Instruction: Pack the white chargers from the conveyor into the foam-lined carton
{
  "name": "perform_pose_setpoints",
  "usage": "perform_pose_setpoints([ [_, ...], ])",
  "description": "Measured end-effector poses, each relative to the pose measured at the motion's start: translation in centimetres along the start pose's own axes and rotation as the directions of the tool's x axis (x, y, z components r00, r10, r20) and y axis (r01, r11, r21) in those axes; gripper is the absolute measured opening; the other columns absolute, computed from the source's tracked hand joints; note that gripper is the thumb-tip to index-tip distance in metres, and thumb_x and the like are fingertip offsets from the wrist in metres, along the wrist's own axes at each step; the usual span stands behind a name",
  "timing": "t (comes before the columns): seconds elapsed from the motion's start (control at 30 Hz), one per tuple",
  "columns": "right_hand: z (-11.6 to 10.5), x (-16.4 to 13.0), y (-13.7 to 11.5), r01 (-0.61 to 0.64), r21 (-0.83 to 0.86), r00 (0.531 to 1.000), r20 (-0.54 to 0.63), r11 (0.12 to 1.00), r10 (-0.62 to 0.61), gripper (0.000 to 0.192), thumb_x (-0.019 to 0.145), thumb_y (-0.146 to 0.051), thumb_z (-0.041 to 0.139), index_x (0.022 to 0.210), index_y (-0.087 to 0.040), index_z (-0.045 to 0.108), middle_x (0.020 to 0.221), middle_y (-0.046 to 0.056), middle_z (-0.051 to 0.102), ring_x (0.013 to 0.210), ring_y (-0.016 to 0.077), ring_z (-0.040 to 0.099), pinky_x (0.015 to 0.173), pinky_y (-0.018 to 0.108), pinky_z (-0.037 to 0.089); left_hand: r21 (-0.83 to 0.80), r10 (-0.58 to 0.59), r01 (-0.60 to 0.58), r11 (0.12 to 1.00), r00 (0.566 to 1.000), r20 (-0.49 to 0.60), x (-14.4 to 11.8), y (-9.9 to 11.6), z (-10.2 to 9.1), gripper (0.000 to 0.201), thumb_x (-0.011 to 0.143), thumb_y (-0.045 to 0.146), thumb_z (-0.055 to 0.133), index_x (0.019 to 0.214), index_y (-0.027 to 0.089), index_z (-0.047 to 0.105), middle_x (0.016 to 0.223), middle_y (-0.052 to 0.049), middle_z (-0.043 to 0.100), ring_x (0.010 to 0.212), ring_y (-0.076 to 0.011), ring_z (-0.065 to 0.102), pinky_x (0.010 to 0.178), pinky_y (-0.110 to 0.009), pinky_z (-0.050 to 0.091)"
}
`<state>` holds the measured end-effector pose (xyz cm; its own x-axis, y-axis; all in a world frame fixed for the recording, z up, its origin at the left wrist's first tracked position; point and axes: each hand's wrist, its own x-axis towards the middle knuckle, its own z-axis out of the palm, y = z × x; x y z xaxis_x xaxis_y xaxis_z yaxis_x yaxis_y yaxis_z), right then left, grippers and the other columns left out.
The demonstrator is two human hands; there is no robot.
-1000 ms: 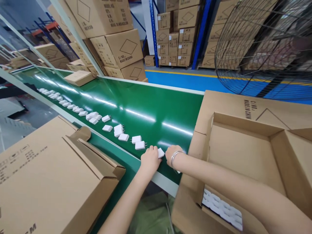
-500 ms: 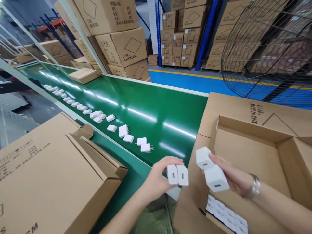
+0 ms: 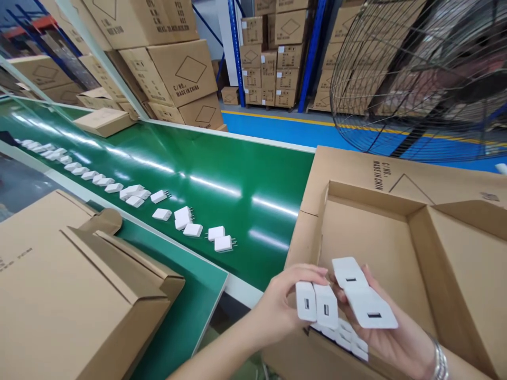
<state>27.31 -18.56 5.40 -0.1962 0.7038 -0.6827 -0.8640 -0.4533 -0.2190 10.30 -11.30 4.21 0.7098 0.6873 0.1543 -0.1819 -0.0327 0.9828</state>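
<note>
At the near right of the scene, above the edge of an open brown cardboard box with raised inner walls (image 3: pixel 368 227), two bare hands hold white charger blocks just beside each other. The left hand (image 3: pixel 283 298) pinches two white plastic blocks with upright USB slots (image 3: pixel 316 305), set side by side and touching, its fingers bent over the top; the thumb is largely hidden. The right hand (image 3: pixel 396 338) grips two white plastic blocks with crosswise USB slots (image 3: pixel 364 295), one overlapping the other at a slant; its fingers close around them from the right and behind, partly out of sight. A shiny silver bracelet (image 3: pixel 441 359) circles the right wrist. Below the blocks, closely packed white pieces (image 3: pixel 344 336) sit along the box's near side, partly covered by the hands.

To the left, a glossy green conveyor belt (image 3: pixel 237 174) carries a straggling line of white pronged chargers (image 3: pixel 223 243) that runs toward the far left. A large brown cardboard carton with raised flaps (image 3: pixel 79 301) lies at the near left. On the far side stand stacked brown printed cartons (image 3: pixel 186 74), and at the far right, a black wire-caged fan (image 3: pixel 415 79).
</note>
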Motion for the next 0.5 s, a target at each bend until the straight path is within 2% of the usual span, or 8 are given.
perform_pose_setpoints([
  [0.13, -0.1, -0.6, 0.0, -0.006, -0.115, 0.999, -0.038, 0.993, 0.002, 0.041, 0.049, -0.05, 0.078, 0.07, -0.018, 0.064, 0.065, -0.001, 0.066, 0.06, 0.0103, 0.06, 0.063, 0.02, 0.051, 0.022, -0.018, 0.017, 1.0, 0.999, 0.041, 0.0, 0.2, 0.7, 0.033, 0.068, 0.021, 0.068, 0.1, 0.02, 0.056, 0.11, -0.008, 0.056, 0.107, -0.0216, 0.051, 0.09, -0.035, 0.04],
  [0.2, -0.9, -1.1, -0.5, 0.033, -0.255, 0.996, -0.076, 0.966, -0.054, 0.044, 0.052, -0.056, 0.074, 0.072, -0.019, 0.063, 0.066, 0.0, 0.066, 0.062, 0.0128, 0.06, 0.062, 0.023, 0.051, 0.053, -0.118, 0.115, 0.992, 0.99, 0.075, -0.1, 0.8, 0.8, 0.036, 0.07, 0.024, 0.067, 0.103, 0.02, 0.053, 0.109, -0.008, 0.055, 0.103, -0.02, 0.052, 0.086, -0.033, 0.042],
  [0.27, -2.7, -1.7, -1.7, 0.12, -0.479, 0.975, -0.11, 0.87, -0.195, 0.044, 0.058, -0.059, 0.069, 0.076, -0.019, 0.063, 0.07, 0.002, 0.066, 0.065, 0.0158, 0.06, 0.061, 0.026, 0.051, 0.131, -0.274, 0.258, 0.957, 0.954, 0.124, 0.2, 1.9, 0.7, 0.037, 0.073, 0.026, 0.064, 0.106, 0.02, 0.049, 0.108, -0.007, 0.053, 0.099, -0.0186, 0.053, 0.081, -0.03, 0.043],
  [0.3, -3.8, -2.2, -2.4, 0.164, -0.614, 0.949, -0.114, 0.772, -0.293, 0.044, 0.06, -0.059, 0.067, 0.078, -0.019, 0.062, 0.07, 0.002, 0.066, 0.065, 0.0167, 0.059, 0.06, 0.026, 0.05, 0.191, -0.34, 0.31, 0.931, 0.929, 0.149, 0.5, 2.5, 0.7, 0.037, 0.074, 0.027, 0.062, 0.107, 0.021, 0.047, 0.109, -0.007, 0.053, 0.097, -0.0185, 0.053, 0.079, -0.03, 0.043],
  [0.37, -6.4, -3.2, -3.9, 0.198, -0.852, 0.877, -0.067, 0.485, -0.476, 0.042, 0.062, -0.056, 0.066, 0.08, -0.019, 0.062, 0.07, 0.003, 0.066, 0.063, 0.0178, 0.059, 0.057, 0.026, 0.049, 0.335, -0.408, 0.33, 0.883, 0.891, 0.197, 1.5, 3.6, 0.9, 0.038, 0.077, 0.029, 0.059, 0.111, 0.021, 0.045, 0.109, -0.007, 0.053, 0.095, -0.0191, 0.053, 0.077, -0.029, 0.042],
  [0.43, -8.9, -4.3, -4.9, 0.145, -0.976, 0.812, 0.022, 0.165, -0.584, 0.039, 0.063, -0.054, 0.066, 0.082, -0.02, 0.06, 0.068, 0.003, 0.065, 0.061, 0.0192, 0.059, 0.055, 0.026, 0.049, 0.489, -0.422, 0.259, 0.833, 0.869, 0.259, 3.0, 4.2, 1.9, 0.045, 0.077, 0.034, 0.057, 0.117, 0.021, 0.041, 0.106, -0.008, 0.055, 0.092, -0.0213, 0.055, 0.072, -0.03, 0.042],
  [0.5, -10.7, -5.5, -5.2, 0.077, -0.993, 0.783, 0.115, -0.089, -0.612, 0.037, 0.064, -0.051, 0.065, 0.085, -0.021, 0.059, 0.07, 0.003, 0.065, 0.063, 0.0208, 0.06, 0.056, 0.027, 0.049, 0.639, -0.433, 0.114, 0.76, 0.823, 0.368, 4.6, 3.9, 3.9, 0.051, 0.075, 0.039, 0.059, 0.117, 0.016, 0.041, 0.097, -0.011, 0.06, 0.084, -0.025, 0.058, 0.064, -0.031, 0.043],
])
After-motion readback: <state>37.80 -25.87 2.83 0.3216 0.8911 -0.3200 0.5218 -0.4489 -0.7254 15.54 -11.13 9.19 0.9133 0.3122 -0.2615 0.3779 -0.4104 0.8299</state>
